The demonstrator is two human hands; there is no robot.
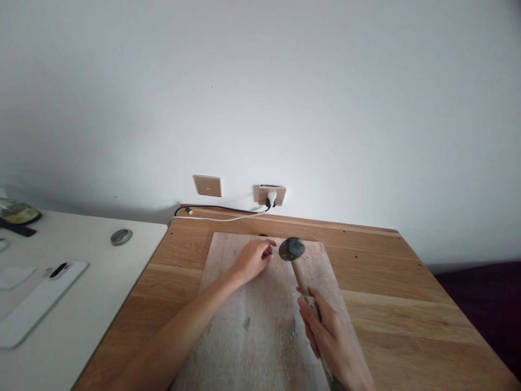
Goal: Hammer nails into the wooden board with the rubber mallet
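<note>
A mallet (300, 276) with a black head and a pale wooden handle is gripped in my right hand (328, 331), its head raised near my left fingertips. My left hand (254, 258) is over the far part of a worn, whitish board (264, 347). Its thumb and fingers are pinched together, and whatever they hold is too small to make out. Grey smudges mark the board's surface, which lies flat on a wooden tabletop (391, 304).
Behind the tabletop, a wall socket (278, 195) holds a white plug, with a black cable (223, 207) and a white one running left. A blank wall plate (207, 185) is beside it. On the white table at left lie a phone (44, 304), a round grey object (121, 236) and a bottle (18, 212).
</note>
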